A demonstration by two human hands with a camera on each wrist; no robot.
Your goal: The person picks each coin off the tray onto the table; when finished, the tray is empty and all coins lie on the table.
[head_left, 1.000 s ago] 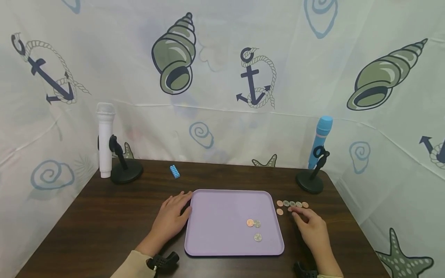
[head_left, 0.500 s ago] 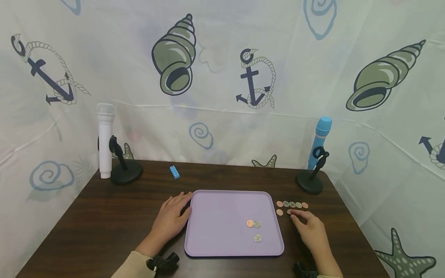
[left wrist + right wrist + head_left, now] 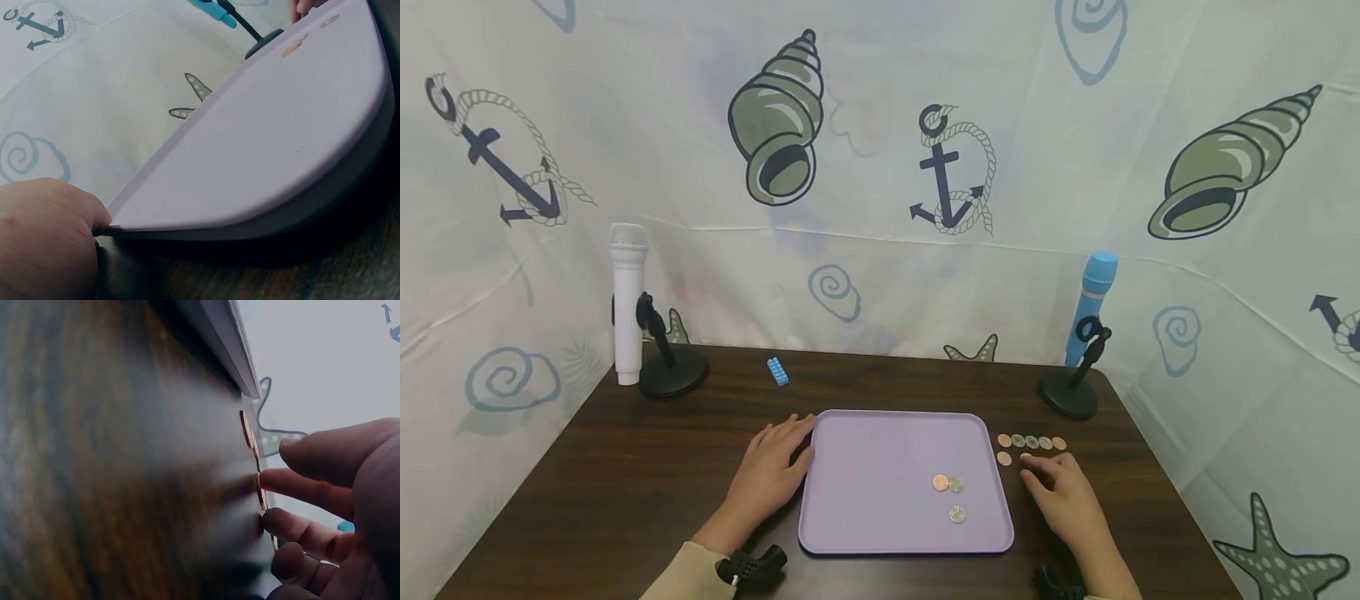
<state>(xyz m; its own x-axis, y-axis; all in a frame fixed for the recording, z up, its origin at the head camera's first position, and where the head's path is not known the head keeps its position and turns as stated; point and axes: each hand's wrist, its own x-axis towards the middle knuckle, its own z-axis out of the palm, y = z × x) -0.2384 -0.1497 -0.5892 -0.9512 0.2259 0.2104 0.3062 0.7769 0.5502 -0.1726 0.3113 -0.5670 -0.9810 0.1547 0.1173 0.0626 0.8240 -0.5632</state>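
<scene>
My right hand [image 3: 1063, 497] is at the right of the lilac tray [image 3: 872, 483]. Its index fingertip touches a copper-coloured coin [image 3: 261, 492] on the table, while the thumb stands apart from it in the right wrist view. Another copper coin [image 3: 1004, 458] lies just left of that fingertip. Behind them runs a row of several copper and silver coins [image 3: 1033, 442]. On the tray a copper coin [image 3: 940, 482] and a silver coin [image 3: 955, 484] lie side by side, with one more silver coin [image 3: 957, 514] nearer me. My left hand [image 3: 771, 462] rests with its fingers against the tray's left edge.
A white microphone [image 3: 628, 308] on a black stand [image 3: 673, 371] is at the back left. The blue microphone [image 3: 1090, 296] and its stand [image 3: 1069, 392] occupy the back right. A small blue toy brick [image 3: 777, 372] lies behind the tray. A patterned cloth [image 3: 880, 192] hangs around the dark table.
My right hand has put the copper coin down in the front row and its thumb has come away from it. The left hand and the tray stay where they were.
</scene>
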